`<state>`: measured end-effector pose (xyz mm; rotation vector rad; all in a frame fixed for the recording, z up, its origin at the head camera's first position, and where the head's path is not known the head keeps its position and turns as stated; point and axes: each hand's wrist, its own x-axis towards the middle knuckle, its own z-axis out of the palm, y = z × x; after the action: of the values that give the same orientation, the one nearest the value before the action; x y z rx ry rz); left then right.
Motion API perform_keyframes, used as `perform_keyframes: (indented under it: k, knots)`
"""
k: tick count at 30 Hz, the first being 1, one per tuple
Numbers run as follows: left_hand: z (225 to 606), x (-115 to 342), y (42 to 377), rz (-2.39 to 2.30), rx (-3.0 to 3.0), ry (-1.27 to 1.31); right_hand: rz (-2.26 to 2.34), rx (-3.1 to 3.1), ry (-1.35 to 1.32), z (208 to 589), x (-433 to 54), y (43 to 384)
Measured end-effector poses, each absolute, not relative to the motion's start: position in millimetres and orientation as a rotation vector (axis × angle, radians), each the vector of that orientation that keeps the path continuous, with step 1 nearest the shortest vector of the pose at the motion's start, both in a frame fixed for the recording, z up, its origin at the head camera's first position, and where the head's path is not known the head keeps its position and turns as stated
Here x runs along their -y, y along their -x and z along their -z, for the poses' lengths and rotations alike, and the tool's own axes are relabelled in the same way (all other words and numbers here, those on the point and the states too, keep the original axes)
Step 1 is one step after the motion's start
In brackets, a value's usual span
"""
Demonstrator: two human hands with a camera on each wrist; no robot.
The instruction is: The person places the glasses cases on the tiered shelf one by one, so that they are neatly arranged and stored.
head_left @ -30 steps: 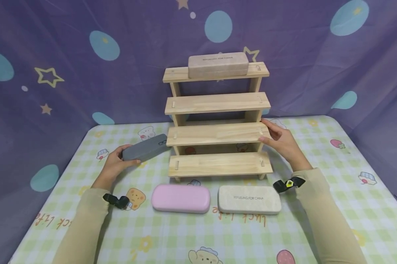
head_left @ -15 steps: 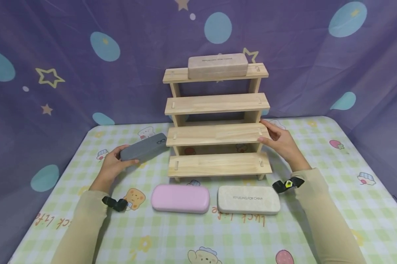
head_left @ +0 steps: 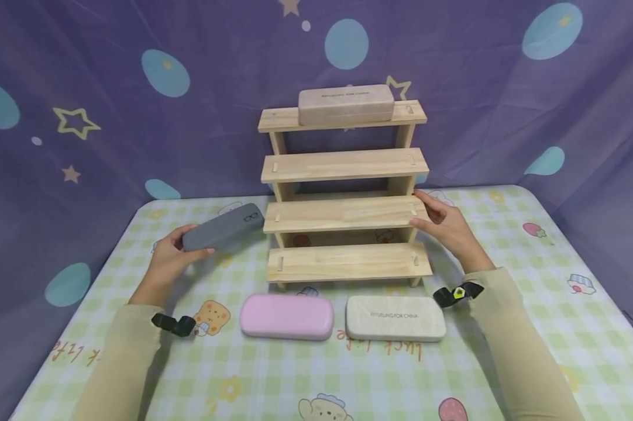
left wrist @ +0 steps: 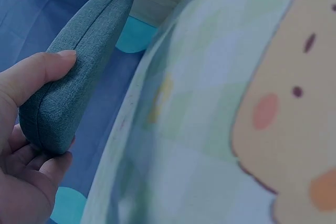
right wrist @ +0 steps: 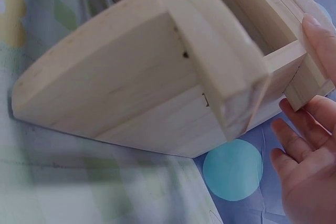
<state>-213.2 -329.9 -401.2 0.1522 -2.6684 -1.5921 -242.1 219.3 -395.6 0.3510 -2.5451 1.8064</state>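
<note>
My left hand (head_left: 169, 257) pinches one end of a grey-blue glasses case (head_left: 224, 227) that has a small glasses drawing on it. In the left wrist view the case (left wrist: 84, 66) tilts upward, with the thumb on one side and the fingers curled beneath. Its far end points at the left side of a four-step wooden display shelf (head_left: 343, 213). My right hand (head_left: 448, 225) grips the right end of that shelf's second board from the bottom. The right wrist view shows the thumb over a board's edge (right wrist: 310, 85) and the fingertips under it.
A beige glasses case (head_left: 346, 106) sits on the top board. In front of the shelf lie a pink glasses case (head_left: 287, 317) and a cream one (head_left: 395, 318) with lettering. A checked cloth (head_left: 264, 380) covers the table, and a purple curtain (head_left: 232, 52) hangs behind.
My left hand has drawn the grey-blue case slightly left and up, away from the shelf's side. The right hand keeps its grip on the board.
</note>
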Motion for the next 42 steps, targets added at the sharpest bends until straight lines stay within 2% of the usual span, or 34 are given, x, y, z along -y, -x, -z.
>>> perform_keyframes:
  k: [16, 42]
  knots:
    - [366, 335, 207, 1.599, 2.602, -0.038, -1.779, 2.538, -0.380, 395, -220, 243]
    - [334, 320, 188, 1.880, 2.474, 0.100, -1.803, 2.552, -0.357, 391, -217, 243]
